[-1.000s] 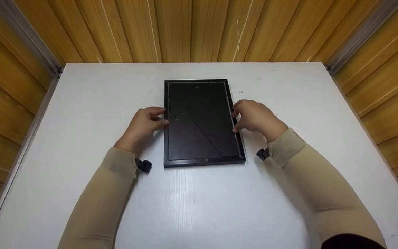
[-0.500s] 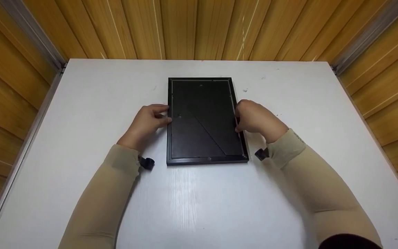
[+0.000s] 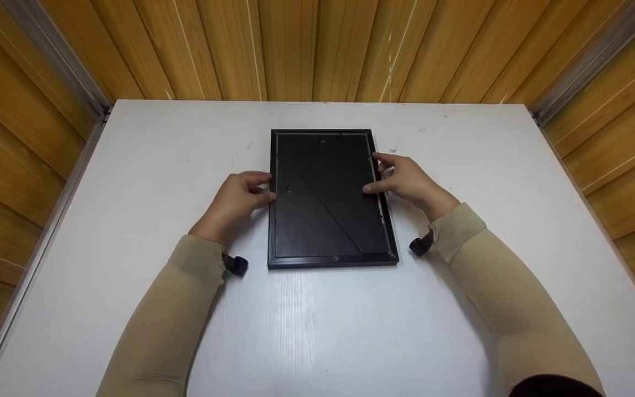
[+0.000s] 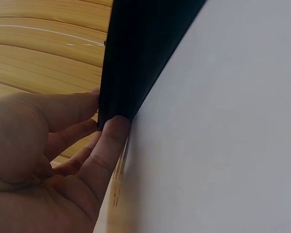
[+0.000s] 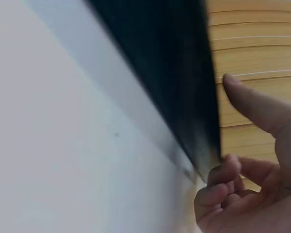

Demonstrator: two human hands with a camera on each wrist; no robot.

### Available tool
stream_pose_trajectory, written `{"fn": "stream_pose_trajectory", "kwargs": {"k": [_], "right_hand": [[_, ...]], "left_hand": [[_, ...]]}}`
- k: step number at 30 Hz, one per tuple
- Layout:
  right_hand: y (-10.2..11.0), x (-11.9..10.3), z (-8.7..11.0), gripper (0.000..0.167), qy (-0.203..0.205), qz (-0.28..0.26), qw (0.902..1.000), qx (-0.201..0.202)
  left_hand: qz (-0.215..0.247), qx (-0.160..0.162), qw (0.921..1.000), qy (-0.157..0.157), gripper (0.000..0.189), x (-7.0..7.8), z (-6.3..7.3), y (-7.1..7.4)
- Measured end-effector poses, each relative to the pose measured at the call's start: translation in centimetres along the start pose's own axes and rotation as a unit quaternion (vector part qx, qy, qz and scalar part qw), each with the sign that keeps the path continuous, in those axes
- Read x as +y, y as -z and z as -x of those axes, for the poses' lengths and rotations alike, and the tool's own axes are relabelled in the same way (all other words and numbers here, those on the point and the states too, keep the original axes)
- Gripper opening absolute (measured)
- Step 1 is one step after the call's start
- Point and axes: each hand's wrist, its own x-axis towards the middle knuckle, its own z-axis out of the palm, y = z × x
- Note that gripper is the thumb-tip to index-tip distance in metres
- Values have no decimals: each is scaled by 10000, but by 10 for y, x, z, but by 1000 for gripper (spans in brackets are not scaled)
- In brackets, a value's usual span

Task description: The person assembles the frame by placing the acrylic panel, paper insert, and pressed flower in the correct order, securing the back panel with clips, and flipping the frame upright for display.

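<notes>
A black picture frame [image 3: 328, 220] lies back side up on the white table in the head view, its long sides pointing away from me. A diagonal line crosses its dark backing board. My left hand [image 3: 235, 198] pinches the left edge, with the thumb at the top and fingers at the side. In the left wrist view that hand [image 4: 63, 145] touches the frame's dark side [image 4: 136, 53]. On the right, my right hand [image 3: 414, 182] has its thumb stretched over the backing. In the right wrist view the thumb [image 5: 257, 104] stands apart from the frame, while curled fingers touch its side.
The white table [image 3: 317, 325] spreads around the frame. Wooden slatted walls [image 3: 317, 49] rise behind it and at both sides. A small black wrist device [image 3: 236, 266] sits at the left cuff, another device [image 3: 421, 246] at the right cuff.
My right hand has loosened from the frame's right edge: its fingers have spread and its thumb reaches inward over the backing. My left hand keeps its place. The whole head view has shifted slightly.
</notes>
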Motion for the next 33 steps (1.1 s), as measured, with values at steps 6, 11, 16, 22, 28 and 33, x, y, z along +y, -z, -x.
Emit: {"fn": "stream_pose_trajectory", "kwargs": {"k": [6, 11, 16, 22, 28, 33], "right_hand": [[-3, 5, -9, 104, -78, 27, 9999, 88], [1, 5, -11, 103, 34, 331, 9994, -46], [5, 1, -12, 102, 97, 716, 9971, -235], [7, -3, -11, 102, -7, 1035, 9929, -584], [13, -8, -9, 100, 209, 1996, 9762, -818], [18, -18, -12, 101, 221, 2636, 9590, -1020]], "left_hand": [[52, -59, 10000, 47, 58, 0, -1, -4], [77, -10, 10000, 51, 58, 3, -4, -3], [66, -4, 10000, 74, 57, 5, -5, -1], [-52, -16, 10000, 4, 55, 3, -3, -1], [-47, -22, 10000, 47, 55, 2, 1, 0], [-48, -22, 10000, 62, 55, 3, 1, 0]]}}
